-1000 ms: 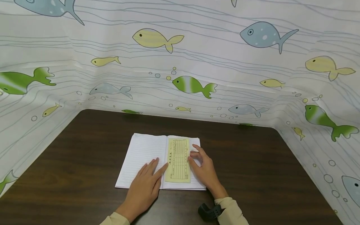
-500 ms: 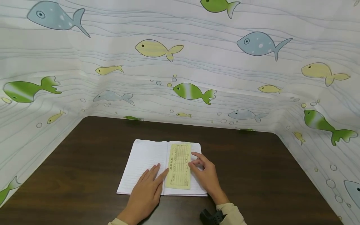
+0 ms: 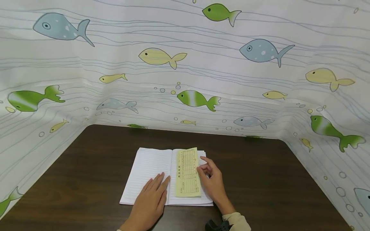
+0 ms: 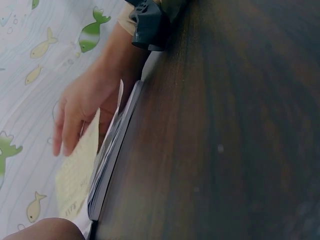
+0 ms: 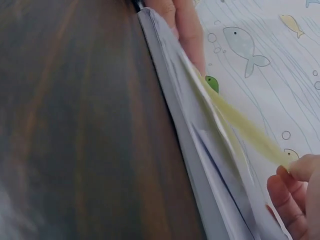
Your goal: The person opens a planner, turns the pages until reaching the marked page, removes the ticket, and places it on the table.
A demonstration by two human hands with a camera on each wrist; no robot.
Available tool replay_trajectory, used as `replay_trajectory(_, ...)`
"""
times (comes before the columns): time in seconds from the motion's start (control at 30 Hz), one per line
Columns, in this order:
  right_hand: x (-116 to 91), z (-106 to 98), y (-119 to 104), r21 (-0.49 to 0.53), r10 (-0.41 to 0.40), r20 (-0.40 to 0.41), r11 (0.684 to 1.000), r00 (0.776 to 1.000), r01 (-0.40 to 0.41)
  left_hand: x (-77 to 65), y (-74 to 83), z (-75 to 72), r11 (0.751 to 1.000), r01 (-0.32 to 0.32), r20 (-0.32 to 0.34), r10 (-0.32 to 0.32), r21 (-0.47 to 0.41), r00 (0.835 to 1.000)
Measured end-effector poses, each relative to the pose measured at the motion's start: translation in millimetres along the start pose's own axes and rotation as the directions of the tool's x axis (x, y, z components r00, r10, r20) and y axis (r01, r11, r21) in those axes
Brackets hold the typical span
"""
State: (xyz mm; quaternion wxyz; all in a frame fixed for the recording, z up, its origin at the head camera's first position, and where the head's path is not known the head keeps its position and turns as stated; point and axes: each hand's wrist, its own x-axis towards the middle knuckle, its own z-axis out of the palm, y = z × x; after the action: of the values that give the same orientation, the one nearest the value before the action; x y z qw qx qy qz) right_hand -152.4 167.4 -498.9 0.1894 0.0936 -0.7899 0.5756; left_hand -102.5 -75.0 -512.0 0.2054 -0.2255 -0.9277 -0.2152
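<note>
A lined notebook (image 3: 153, 163) lies open on the dark wooden table. Over its right page is a yellow printed slip (image 3: 188, 179) with a ruled grid. My right hand (image 3: 212, 181) pinches the slip's right edge between thumb and forefinger; in the right wrist view the slip (image 5: 250, 130) slants up off the page to those fingertips. With fingers straight, my left hand (image 3: 150, 199) rests on the left page near the centre fold, its forefinger at the fold. The left wrist view also shows the slip (image 4: 77, 170) raised above the notebook's page edges.
The dark wooden table (image 3: 260, 179) extends on every side of the notebook. A white wall covering (image 3: 214, 70) printed with fish stands along the back and both sides. A black band (image 3: 218, 225) is at the right wrist.
My right hand has lifted the slip's right side and shifted the slip rightward, away from the left forefinger. The left hand stays on the notebook. The head view has tilted up slightly.
</note>
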Motion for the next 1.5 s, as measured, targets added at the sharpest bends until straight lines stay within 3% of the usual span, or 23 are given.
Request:
replay_trajectory(0.33,8,-23,6,-0.058,0.031,0.015,0.998,0.999,-0.03,-1.2,-2.2,2.2,0.999,-0.032,-0.047,0.033,0.011,0.998)
replay_trajectory(0.53,17,-54,14,-0.079,0.082,-0.004,0.994,0.997,-0.082,-0.1,-3.7,6.2,0.998,-0.061,-0.074,0.062,0.021,0.995)
replay_trajectory(0.73,24,-90,12,-0.089,0.135,-0.082,0.986,0.987,-0.142,0.0,-3.3,8.3,0.997,-0.075,-0.091,0.077,0.031,0.993)
replay_trajectory(0.97,28,-127,6,-0.068,0.183,-0.129,0.979,0.975,-0.192,0.1,-3.4,5.5,0.998,-0.053,-0.055,0.054,0.023,0.997)
replay_trajectory(1.2,26,-146,14,-0.189,0.261,-0.117,0.941,0.958,-0.28,-0.2,-2.8,3.7,0.999,-0.042,-0.034,0.042,0.015,0.999)
replay_trajectory(1.33,23,-149,23,-0.283,0.249,-0.105,0.921,0.963,-0.269,0.3,-3.2,4.6,0.999,-0.044,-0.036,0.044,0.018,0.998)
replay_trajectory(1.5,21,-148,28,-0.426,0.238,-0.066,0.872,0.969,-0.243,0.4,-1.7,4.4,0.999,-0.042,-0.038,0.042,0.013,0.998)
